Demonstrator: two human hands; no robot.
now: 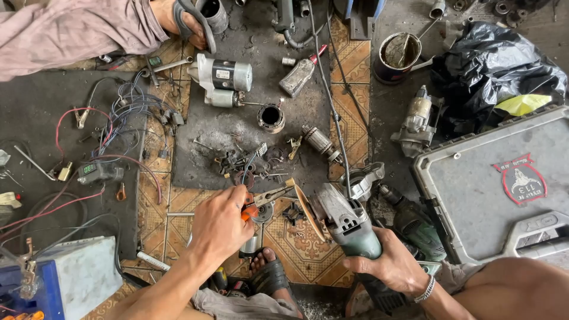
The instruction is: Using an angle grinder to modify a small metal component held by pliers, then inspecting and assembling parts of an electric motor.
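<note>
Fingers of the left hand (220, 224) clamp orange-handled pliers (265, 198) at lower centre, pinching a small part against the grinder's disc (308, 212); the right hand (388, 264) wraps the angle grinder (347, 226) to steady it.

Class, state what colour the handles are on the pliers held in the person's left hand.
Orange handles on the metal pliers, gripped by the left hand; head view.

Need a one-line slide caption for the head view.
Left hand grips orange-handled pliers beside angle grinder in right hand.
</note>
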